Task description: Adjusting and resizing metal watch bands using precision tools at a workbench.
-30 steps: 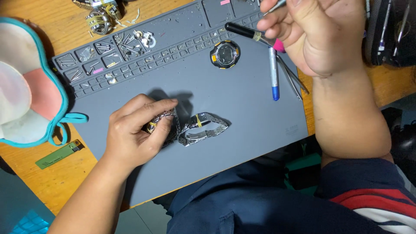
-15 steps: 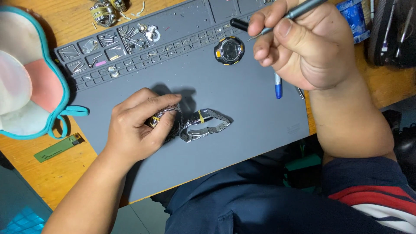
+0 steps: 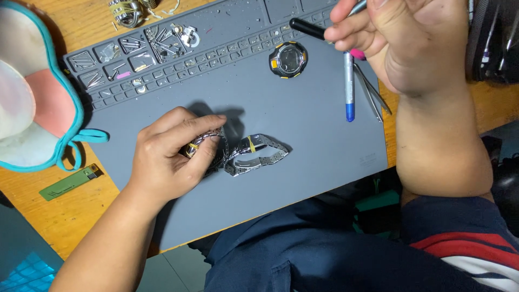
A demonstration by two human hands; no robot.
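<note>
Pinning a Steel Watch Band to the Grey Mat

Resting on the grey work mat (image 3: 303,178), the left hand (image 3: 167,162) curls its fingers narrowly over one end of a metal link watch bracelet (image 3: 254,154), thumb and forefinger pinching the links at the edge nearest the wrist. The free part of the bracelet lies folded on the mat just to the right of the fingers, a small yellow tag showing on it (a second yellow fleck sits under the thumb).

The right hand (image 3: 411,43) is raised above the mat's upper right corner, its fingers closed around a slim silver-barrelled tool (image 3: 357,7); only a short piece of the tool shows between the fingers, so its kind cannot be told. A black-handled tool (image 3: 305,28) lies at the fingertips, and whether the hand touches it cannot be told.

Below that hand a pen with a blue cap (image 3: 349,86) lies on the mat, with metal tweezers (image 3: 373,92) just beside it. A round watch case with yellow accents (image 3: 288,59) sits near the mat's upper middle, well apart from the bracelet. The mat's moulded compartments (image 3: 130,59) along the top edge hold small metal pins and parts. On the wooden table (image 3: 48,216) to the left lie a green lighter (image 3: 70,183) and a teal-edged fabric pouch (image 3: 32,97).
</note>
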